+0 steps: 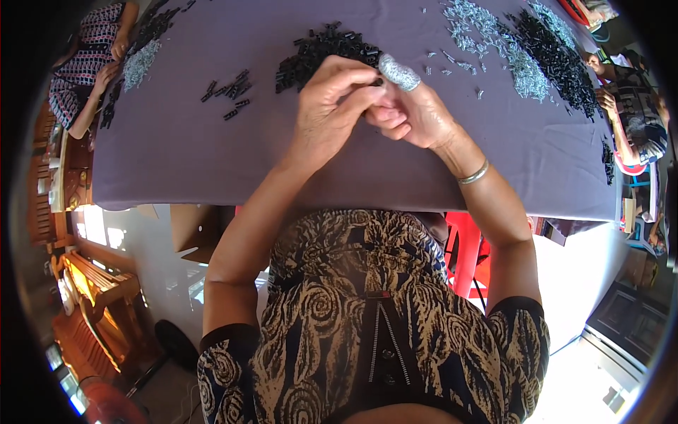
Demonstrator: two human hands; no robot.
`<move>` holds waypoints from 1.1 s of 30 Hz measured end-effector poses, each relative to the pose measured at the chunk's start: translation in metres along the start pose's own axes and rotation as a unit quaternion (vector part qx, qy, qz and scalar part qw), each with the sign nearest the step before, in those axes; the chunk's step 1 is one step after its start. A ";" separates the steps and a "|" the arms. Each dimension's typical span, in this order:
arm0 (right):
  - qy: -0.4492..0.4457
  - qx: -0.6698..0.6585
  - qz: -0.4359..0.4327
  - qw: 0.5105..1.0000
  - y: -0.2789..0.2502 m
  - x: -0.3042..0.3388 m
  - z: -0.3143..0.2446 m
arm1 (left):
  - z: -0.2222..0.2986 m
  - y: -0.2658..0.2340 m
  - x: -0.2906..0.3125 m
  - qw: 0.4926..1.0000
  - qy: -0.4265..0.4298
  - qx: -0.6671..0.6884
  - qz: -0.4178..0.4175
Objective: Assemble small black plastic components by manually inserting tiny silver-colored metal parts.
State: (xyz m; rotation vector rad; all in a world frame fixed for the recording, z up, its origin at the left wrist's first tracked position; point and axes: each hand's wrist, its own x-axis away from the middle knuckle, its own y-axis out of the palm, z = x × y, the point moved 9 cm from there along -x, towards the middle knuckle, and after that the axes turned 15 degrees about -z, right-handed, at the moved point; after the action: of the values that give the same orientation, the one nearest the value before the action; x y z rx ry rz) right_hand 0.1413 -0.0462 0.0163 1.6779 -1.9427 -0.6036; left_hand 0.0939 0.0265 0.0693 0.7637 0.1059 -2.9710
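Note:
Over the table, my two hands meet in front of a heap of small black tubular parts. My left hand is closed in a pinch, thumb and index finger on a small black part. Touching it from the right is my right hand, its fingers curled in and its thumb covered in a silvery wrap. Whatever those curled fingers may hold is hidden. A metal bangle circles my right wrist. Left of the heap lie several loose black parts.
A purple-grey cloth covers the table. Small silvery parts and a long black pile spread at the far right. Another silvery pile is at the left, beside a person's hand. People also sit along the right edge.

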 end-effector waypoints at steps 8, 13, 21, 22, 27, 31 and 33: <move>-0.094 0.352 0.238 0.900 -0.057 0.050 -0.091 | 0.031 -0.070 0.052 0.867 -0.167 -0.468 -0.029; -0.034 0.545 0.171 0.820 -0.043 0.040 -0.084 | 0.029 -0.105 0.076 0.810 -0.213 -0.546 0.008; -0.004 0.635 0.096 0.767 -0.020 0.020 -0.057 | 0.038 -0.116 0.078 0.814 -0.184 -0.542 0.095; -0.011 0.654 0.094 0.751 -0.018 0.020 -0.059 | 0.038 -0.110 0.074 0.815 -0.185 -0.542 0.095; -0.023 0.690 0.079 0.719 -0.008 0.016 -0.052 | 0.034 -0.055 0.047 0.896 -0.101 -0.433 0.017; -0.061 0.755 0.098 0.645 0.007 0.011 -0.046 | 0.024 -0.025 0.033 0.916 -0.076 -0.394 -0.006; -0.078 0.759 0.102 0.638 0.007 0.010 -0.044 | 0.019 -0.017 0.027 0.923 -0.075 -0.376 -0.009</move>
State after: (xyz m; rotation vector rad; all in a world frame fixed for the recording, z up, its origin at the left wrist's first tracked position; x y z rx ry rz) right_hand 0.1625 -0.0558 0.0557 2.0117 -2.8830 1.5413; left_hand 0.0600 0.0404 0.0740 0.4174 1.1546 -2.6257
